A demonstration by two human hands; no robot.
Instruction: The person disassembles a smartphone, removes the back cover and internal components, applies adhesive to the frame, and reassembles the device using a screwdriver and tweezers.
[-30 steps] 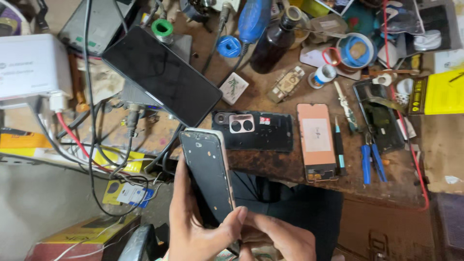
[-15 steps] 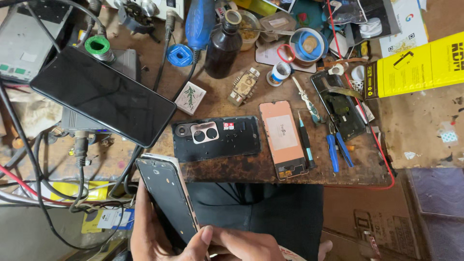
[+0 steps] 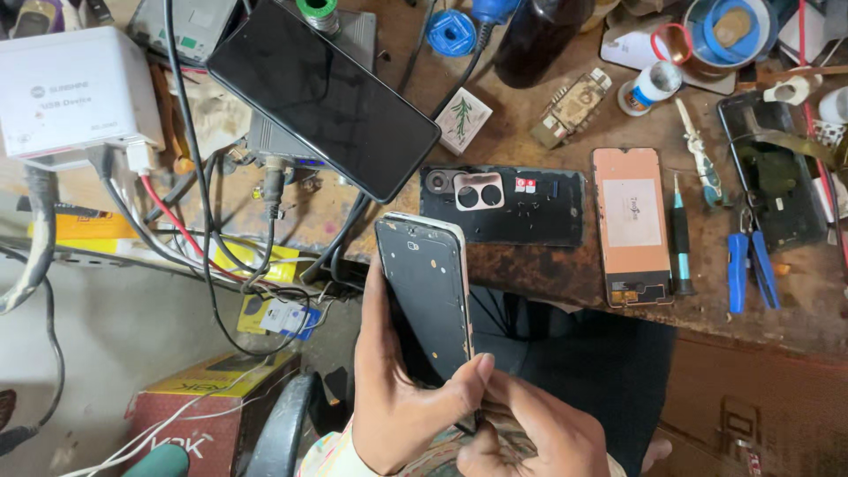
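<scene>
Clasped in the left hand, a dark phone frame with a pale metal edge stands nearly upright just below the near edge of the workbench, its open inner side facing the camera. That hand wraps the frame's lower left side, thumb pressed across its bottom corner. At the same bottom corner the right hand has its fingers pinched against the frame's lower edge; whether they grip a tool there is hidden.

Everything else lies on the workbench, taken from the frame. Up and to the left sits a white box with cables running out of it. Straight above, tilted across a grey unit, rests a large black phone, screen up and dark. Just right of the frame's top lies a black back housing with a camera cut-out. Further right lies an orange-backed display panel, face down. Beside that panel stands a slim dark screwdriver, and past it blue-handled pliers. Far above the frame, at the bench's back, is a dark bottle, and left of the bottle a blue tape roll.
</scene>
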